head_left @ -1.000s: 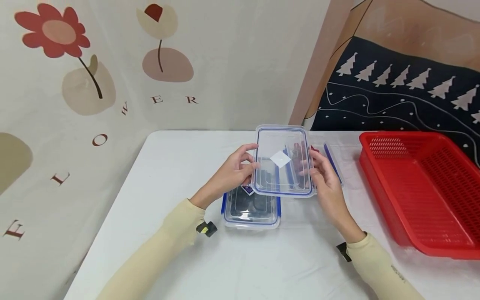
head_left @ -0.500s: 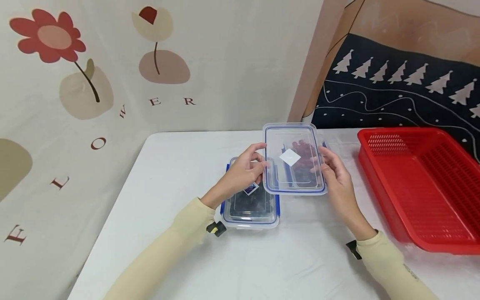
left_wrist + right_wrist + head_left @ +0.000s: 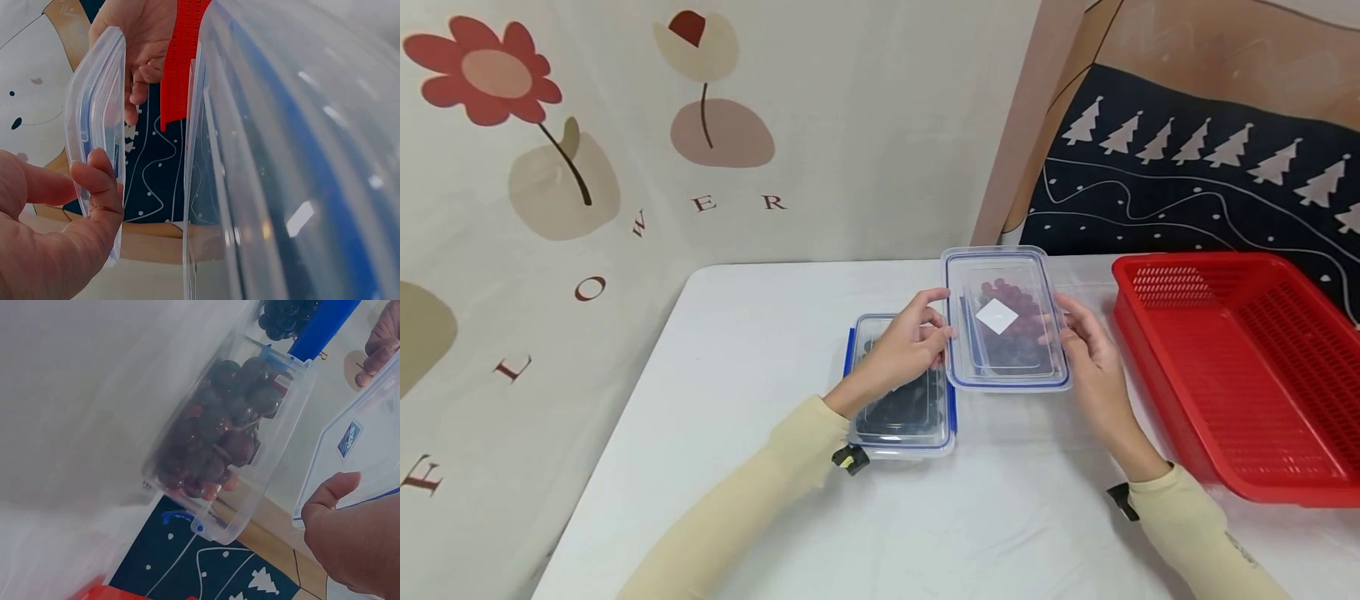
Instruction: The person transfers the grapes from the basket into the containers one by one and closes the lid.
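Note:
Between thumb and fingers, my left hand holds the left edge of a clear plastic lid with a blue seal and a white diamond sticker. My right hand grips the lid's right edge. Below it, an uncovered clear container holds a bunch of red grapes; in the head view these show through the lid. The lid is apart from that container. To the left, partly behind my left hand, lies a lidded box with blue side clips and dark grapes inside.
A red plastic basket with slotted sides stands at the right of the white table. A printed flower curtain hangs behind the table, and a dark cloth with white trees hangs at the back right.
Both hands have carried the lid to the right, from partly above the lidded box to above the red grapes. The view has shifted slightly.

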The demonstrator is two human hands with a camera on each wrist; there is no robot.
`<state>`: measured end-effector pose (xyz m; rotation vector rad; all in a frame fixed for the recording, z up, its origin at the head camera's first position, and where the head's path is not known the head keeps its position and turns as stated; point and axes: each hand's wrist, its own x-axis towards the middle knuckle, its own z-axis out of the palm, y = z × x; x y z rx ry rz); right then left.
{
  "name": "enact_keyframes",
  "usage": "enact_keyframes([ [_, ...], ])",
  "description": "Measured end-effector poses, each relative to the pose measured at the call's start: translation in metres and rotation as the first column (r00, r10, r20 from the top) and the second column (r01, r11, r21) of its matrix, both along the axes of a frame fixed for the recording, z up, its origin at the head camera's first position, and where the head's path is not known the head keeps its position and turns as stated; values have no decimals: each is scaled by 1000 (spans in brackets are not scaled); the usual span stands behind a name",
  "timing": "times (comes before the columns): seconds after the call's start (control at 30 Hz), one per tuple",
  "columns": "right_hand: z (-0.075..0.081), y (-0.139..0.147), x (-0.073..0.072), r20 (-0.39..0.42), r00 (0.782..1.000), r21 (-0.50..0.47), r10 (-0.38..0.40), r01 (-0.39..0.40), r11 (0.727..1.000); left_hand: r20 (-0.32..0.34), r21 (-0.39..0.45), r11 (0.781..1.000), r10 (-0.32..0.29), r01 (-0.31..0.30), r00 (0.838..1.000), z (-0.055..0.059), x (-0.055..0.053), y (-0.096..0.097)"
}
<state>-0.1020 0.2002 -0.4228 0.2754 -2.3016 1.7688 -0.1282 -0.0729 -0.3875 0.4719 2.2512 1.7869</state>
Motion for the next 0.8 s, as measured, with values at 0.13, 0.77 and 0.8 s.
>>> enact_keyframes([
  [0.13, -1, 5, -1, -9, 1000, 2, -13, 13, 1000, 11, 20, 1000, 5, -5, 1000, -1, -2, 6],
  [0.77, 6, 25, -5, 68, 995, 85, -76, 70, 994, 79, 65, 995, 70, -76, 994, -6, -8, 28],
  [0.8, 8, 26, -5, 82, 993, 86, -80, 73, 994, 79, 69, 994, 79, -84, 994, -5, -8, 29],
])
